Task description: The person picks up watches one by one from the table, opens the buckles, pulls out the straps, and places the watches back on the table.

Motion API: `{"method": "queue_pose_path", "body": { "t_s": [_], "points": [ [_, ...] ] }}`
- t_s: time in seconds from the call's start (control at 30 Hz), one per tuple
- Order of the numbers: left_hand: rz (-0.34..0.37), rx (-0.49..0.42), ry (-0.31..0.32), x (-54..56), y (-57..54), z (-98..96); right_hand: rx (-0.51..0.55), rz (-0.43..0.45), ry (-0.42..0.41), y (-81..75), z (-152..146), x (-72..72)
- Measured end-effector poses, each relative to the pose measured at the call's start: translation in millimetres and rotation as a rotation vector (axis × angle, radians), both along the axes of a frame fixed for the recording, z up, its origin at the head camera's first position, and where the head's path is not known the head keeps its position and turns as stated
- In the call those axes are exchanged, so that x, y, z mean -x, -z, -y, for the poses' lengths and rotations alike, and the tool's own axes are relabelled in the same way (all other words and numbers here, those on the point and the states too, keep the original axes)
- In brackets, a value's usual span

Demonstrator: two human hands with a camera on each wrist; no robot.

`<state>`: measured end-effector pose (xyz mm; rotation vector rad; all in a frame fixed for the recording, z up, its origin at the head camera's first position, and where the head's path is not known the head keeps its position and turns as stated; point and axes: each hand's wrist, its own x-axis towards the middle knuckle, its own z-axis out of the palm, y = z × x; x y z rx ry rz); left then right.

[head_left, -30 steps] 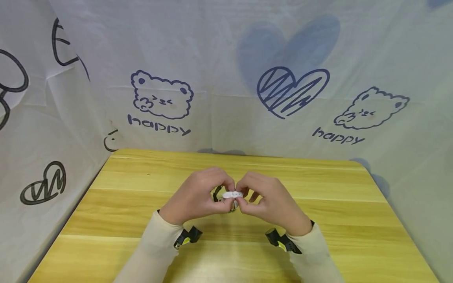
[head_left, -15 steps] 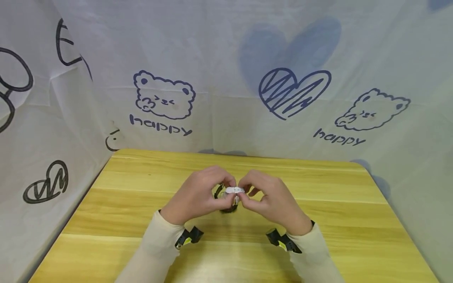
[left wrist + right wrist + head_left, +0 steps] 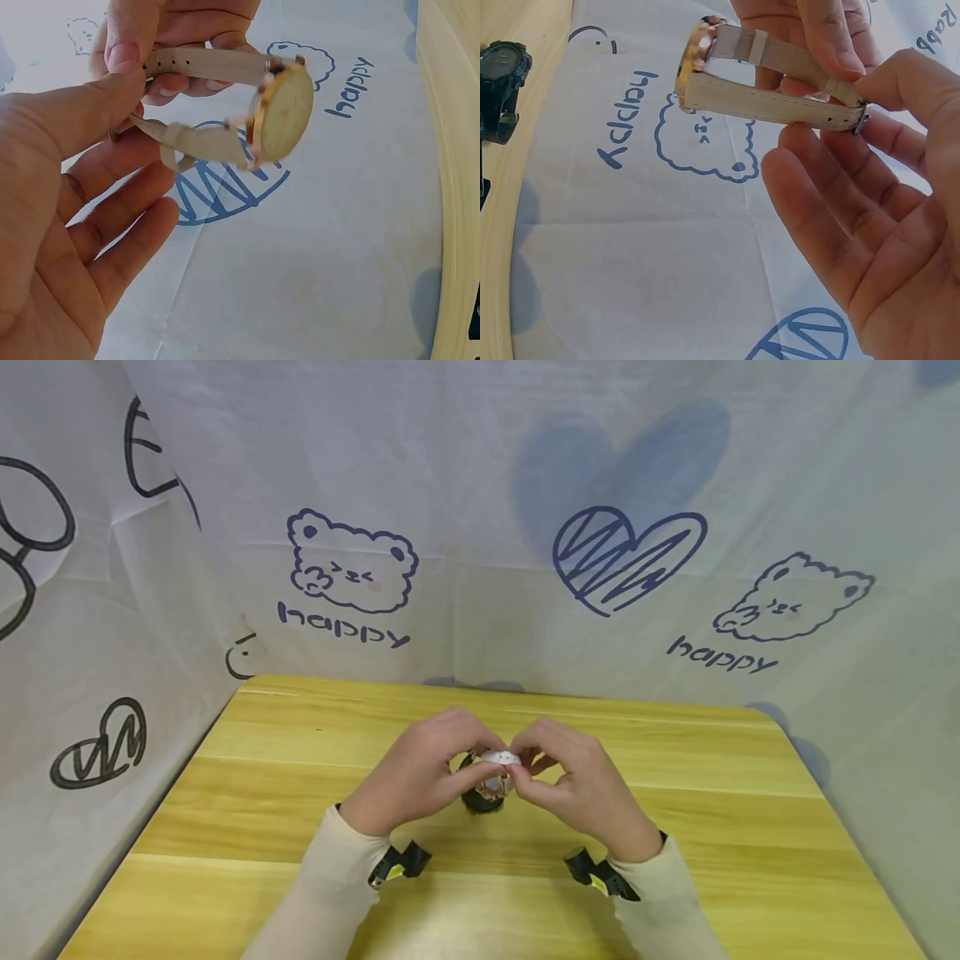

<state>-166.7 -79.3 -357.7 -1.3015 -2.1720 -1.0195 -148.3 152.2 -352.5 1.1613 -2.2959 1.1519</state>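
A wristwatch (image 3: 285, 112) with a pale cream strap (image 3: 214, 64) and a rose-gold case hangs between my hands, its strap forming a loop. In the head view, my left hand (image 3: 431, 768) pinches the strap with thumb and fingers. My right hand (image 3: 566, 772) pinches it right beside, fingertips almost touching the left ones. In the right wrist view, the metal buckle (image 3: 862, 120) shows by the right fingers, where the strap ends meet. Whether the strap is threaded through the buckle is hidden by the fingers.
A black watch (image 3: 502, 79) stands on the wooden table (image 3: 675, 777), just below the hands in the head view. White cloth (image 3: 465, 610) with drawn bears and hearts encloses the table's back and sides. A dark wrist camera (image 3: 600, 872) sits at each cuff.
The strap and fingertips have shifted slightly away and to the right. The strap has tilted, and more of the dark watch beneath now shows. Both hands keep their pinch.
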Motion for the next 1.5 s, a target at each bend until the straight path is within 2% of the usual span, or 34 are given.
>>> {"method": "queue_pose_path", "body": {
  "t_s": [0.13,0.3,0.4,0.6,0.77,0.93,1.07,1.23,1.5],
  "points": [
    [0.014,0.004,-0.003,-0.1,-0.4,0.6,-0.019,-0.01,0.004,-0.9,-0.5,0.0],
    [0.049,0.017,-0.006,-0.3,-0.8,-0.8,-0.098,-0.119,0.069,-1.9,-1.8,-0.9],
    [0.063,0.018,-0.014,-0.5,-0.3,-1.8,-0.124,-0.148,0.106,-1.9,-1.5,-1.7],
    [0.042,0.025,-0.055,-0.1,1.8,-1.7,-0.153,-0.137,0.15,0.1,-0.1,-1.6],
    [0.03,0.02,-0.082,0.4,2.0,-1.0,-0.122,-0.109,0.163,1.3,0.9,-2.2],
    [0.036,0.022,-0.071,0.8,1.3,-0.3,-0.104,-0.061,0.167,1.7,2.8,-3.9],
    [0.019,0.014,-0.061,1.3,0.9,0.2,-0.117,-0.079,0.184,1.2,3.8,-4.3],
    [0.039,-0.03,-0.047,1.2,0.4,0.7,-0.111,-0.091,0.165,0.6,4.3,-3.5],
    [0.031,-0.027,-0.027,0.2,-0.5,0.4,-0.102,-0.082,0.168,0.7,5.9,-3.8]
  ]
}}
